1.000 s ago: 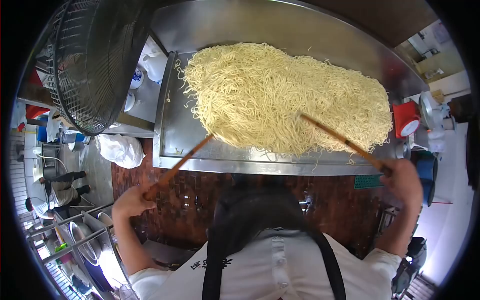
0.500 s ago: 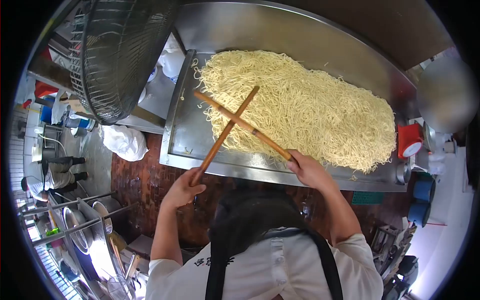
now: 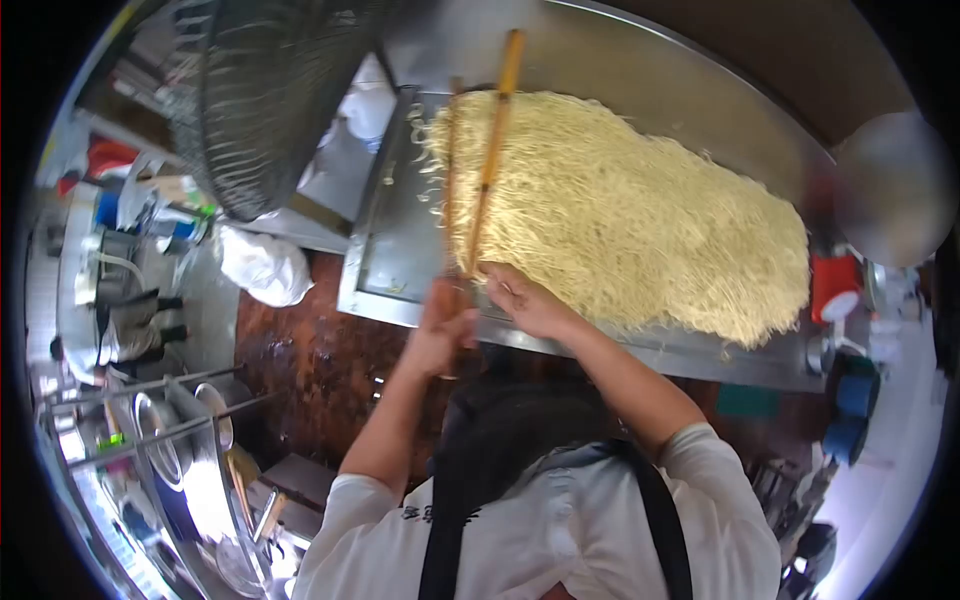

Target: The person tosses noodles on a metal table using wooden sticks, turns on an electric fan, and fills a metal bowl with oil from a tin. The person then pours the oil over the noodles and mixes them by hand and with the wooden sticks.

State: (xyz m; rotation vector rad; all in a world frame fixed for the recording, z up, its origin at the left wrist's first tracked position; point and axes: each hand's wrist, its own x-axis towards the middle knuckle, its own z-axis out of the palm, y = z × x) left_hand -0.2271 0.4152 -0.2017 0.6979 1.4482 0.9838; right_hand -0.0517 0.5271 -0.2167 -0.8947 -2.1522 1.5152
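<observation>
A long heap of pale yellow noodles (image 3: pixel 620 210) lies on a metal tray table (image 3: pixel 385 245). My left hand (image 3: pixel 443 325), blurred, is closed around the lower end of a thin wooden stick (image 3: pixel 452 180) at the table's near edge. Beside it, my right hand (image 3: pixel 515 298) grips the base of a second wooden stick (image 3: pixel 493 150) with dark bands. Both sticks point away from me, side by side, over the left end of the noodles.
A large fan (image 3: pixel 260 110) stands at the upper left, above a white bag (image 3: pixel 265 265). Metal racks with pans (image 3: pixel 160 440) are at the lower left. A person (image 3: pixel 125 325) is at the far left. A red scale (image 3: pixel 835 288) sits at the right.
The sticks were crossed over the noodles and now stand nearly parallel. My right hand has moved left and my left hand right and up, so they are close together. The view has shifted slightly.
</observation>
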